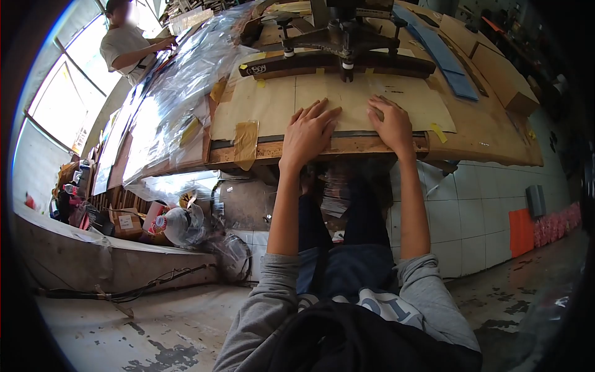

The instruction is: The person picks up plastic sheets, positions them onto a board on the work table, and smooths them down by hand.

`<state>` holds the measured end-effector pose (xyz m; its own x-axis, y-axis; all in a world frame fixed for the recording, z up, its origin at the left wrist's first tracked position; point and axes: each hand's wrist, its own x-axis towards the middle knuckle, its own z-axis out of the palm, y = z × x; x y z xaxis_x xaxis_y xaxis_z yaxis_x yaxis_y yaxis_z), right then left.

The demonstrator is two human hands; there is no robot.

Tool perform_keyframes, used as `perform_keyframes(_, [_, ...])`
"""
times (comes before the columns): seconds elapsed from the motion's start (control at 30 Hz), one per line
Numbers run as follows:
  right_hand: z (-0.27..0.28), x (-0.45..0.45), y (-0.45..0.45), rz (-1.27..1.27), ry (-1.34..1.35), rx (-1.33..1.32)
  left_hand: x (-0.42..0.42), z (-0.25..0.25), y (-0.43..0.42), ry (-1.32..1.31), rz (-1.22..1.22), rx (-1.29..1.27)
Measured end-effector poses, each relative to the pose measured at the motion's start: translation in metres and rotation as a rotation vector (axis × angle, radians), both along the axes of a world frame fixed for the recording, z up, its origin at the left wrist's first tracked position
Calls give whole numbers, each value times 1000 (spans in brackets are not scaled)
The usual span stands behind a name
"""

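My left hand [310,131] lies on the pale cardboard sheet [266,102] near the table's front edge, its fingers stretched forward. My right hand [392,123] rests on the same sheet further right, fingers slightly bent, with nothing visible in its grasp. Just beyond both hands, a dark metal press bar [338,67] spans the sheet, hanging from a black screw frame [343,42]. Yellowish tape [246,144] hangs over the wooden front edge left of my left hand. A small yellow tape strip [439,132] sits right of my right hand.
Clear plastic sheeting [164,102] covers the table's left side, where another person [127,49] stands. Blue strips [443,56] and a cardboard box [505,74] lie at right. Below left are plastic bags [183,224] and a small carton [127,223].
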<state>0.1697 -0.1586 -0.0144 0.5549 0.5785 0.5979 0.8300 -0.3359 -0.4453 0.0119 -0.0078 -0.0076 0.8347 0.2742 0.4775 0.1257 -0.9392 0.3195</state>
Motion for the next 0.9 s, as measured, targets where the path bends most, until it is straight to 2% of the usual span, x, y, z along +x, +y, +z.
perform_keyframes(0.9, [2, -1, 0, -6, 13, 5, 1, -2, -1, -37, 0, 17])
